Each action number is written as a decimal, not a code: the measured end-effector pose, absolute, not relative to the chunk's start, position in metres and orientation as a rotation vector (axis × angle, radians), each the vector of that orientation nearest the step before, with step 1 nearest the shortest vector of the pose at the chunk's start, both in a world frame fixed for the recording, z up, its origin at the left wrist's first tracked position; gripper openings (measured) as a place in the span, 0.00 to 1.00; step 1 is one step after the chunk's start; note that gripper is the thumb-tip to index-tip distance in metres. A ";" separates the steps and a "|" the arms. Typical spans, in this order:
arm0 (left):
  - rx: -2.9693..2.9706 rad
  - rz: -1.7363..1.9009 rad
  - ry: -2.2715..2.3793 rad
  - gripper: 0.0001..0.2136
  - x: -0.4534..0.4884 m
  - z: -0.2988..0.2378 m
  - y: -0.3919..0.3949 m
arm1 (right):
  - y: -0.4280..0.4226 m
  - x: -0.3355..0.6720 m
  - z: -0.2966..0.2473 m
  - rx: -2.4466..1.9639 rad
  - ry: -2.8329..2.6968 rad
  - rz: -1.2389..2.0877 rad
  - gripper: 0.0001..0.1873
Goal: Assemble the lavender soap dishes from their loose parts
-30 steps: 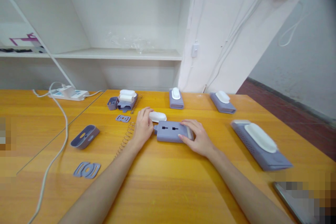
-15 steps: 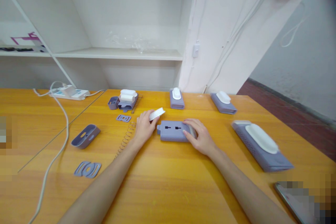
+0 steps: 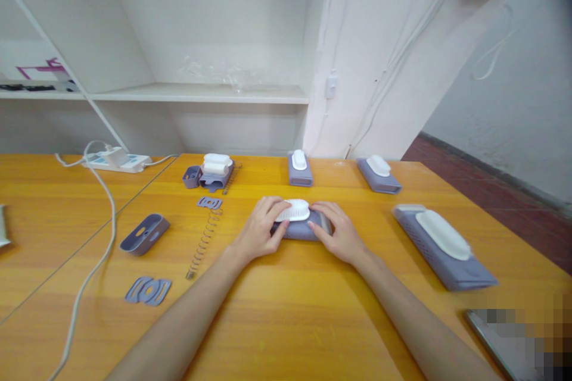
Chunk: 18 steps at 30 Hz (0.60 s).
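On the wooden table lies a grey-purple plastic case (image 3: 300,231), its slotted top face now mostly covered. My left hand (image 3: 261,231) is closed on a white ribbed oval piece (image 3: 297,210), thumb in front and fingers behind, and rests it over the case's top. Whether that piece is seated in the slots I cannot tell. With thumb and fingers, my right hand (image 3: 338,232) grips the right end of the same case. To the left of my left hand lies a long coil spring (image 3: 204,245), with a small flat cut-out plate (image 3: 210,202) beyond it.
Further left are an open oval shell (image 3: 145,234), flat plates (image 3: 148,290) and a white cable (image 3: 96,268) from a power strip (image 3: 117,159). Similar cases with white tops stand at the back (image 3: 300,174) and right (image 3: 447,250). A phone (image 3: 500,345) lies at front right.
My left hand has moved right and brought the white ribbed piece from beside the case onto its top, covering the slots. My right hand has stayed on the case's right end.
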<state>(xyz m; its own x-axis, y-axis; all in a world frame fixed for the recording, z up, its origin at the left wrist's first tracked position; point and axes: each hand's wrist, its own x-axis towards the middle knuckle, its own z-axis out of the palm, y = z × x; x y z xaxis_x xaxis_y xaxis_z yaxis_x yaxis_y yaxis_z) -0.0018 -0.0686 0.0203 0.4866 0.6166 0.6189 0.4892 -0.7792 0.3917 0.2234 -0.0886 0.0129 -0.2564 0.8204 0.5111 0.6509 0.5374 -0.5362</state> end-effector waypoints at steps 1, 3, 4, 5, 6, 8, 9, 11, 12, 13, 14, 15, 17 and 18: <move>2.556 1.154 0.958 0.17 -0.002 0.021 -0.069 | -0.089 0.224 0.013 -1.192 -1.995 0.274 0.16; 2.528 1.150 0.953 0.17 -0.002 0.022 -0.069 | -0.089 0.224 0.012 -1.196 -1.996 0.273 0.16; 2.514 1.149 0.946 0.17 -0.002 0.021 -0.068 | -0.089 0.223 0.012 -1.197 -1.996 0.274 0.16; 2.501 1.148 0.934 0.17 -0.002 0.021 -0.068 | -0.089 0.223 0.012 -1.197 -1.996 0.278 0.16; 2.490 1.148 0.922 0.18 -0.002 0.021 -0.068 | -0.088 0.223 0.012 -1.194 -1.995 0.280 0.16; 2.473 1.144 0.900 0.18 -0.003 0.020 -0.068 | -0.088 0.224 0.011 -1.186 -1.995 0.285 0.16; 2.470 1.142 0.890 0.18 -0.003 0.019 -0.068 | -0.088 0.224 0.011 -1.182 -1.995 0.284 0.16; 2.471 1.142 0.873 0.19 -0.003 0.019 -0.068 | -0.087 0.224 0.010 -1.176 -1.995 0.282 0.16; 2.472 1.144 0.867 0.19 -0.003 0.018 -0.067 | -0.088 0.224 0.010 -1.174 -1.996 0.279 0.16; 2.474 1.149 0.860 0.20 -0.003 0.018 -0.067 | -0.088 0.224 0.010 -1.175 -2.000 0.279 0.17; 2.473 1.158 0.854 0.20 -0.003 0.018 -0.067 | -0.088 0.224 0.011 -1.176 -2.005 0.278 0.18; 2.469 1.172 0.851 0.21 -0.003 0.018 -0.067 | -0.088 0.224 0.011 -1.177 -2.012 0.277 0.19; 2.456 1.206 0.852 0.21 -0.003 0.018 -0.067 | -0.089 0.224 0.011 -1.181 -2.032 0.273 0.21; 2.451 1.217 0.856 0.21 -0.002 0.018 -0.067 | -0.089 0.224 0.011 -1.185 -2.044 0.268 0.21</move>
<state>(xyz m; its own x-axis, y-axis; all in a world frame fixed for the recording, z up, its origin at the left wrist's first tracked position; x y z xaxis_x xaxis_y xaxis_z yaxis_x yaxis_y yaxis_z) -0.0023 -0.0671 0.0182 0.4713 0.6161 0.6311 0.3858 -0.7875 0.4806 0.2239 -0.0892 0.0114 -0.2948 0.8155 0.4980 0.6597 0.5508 -0.5113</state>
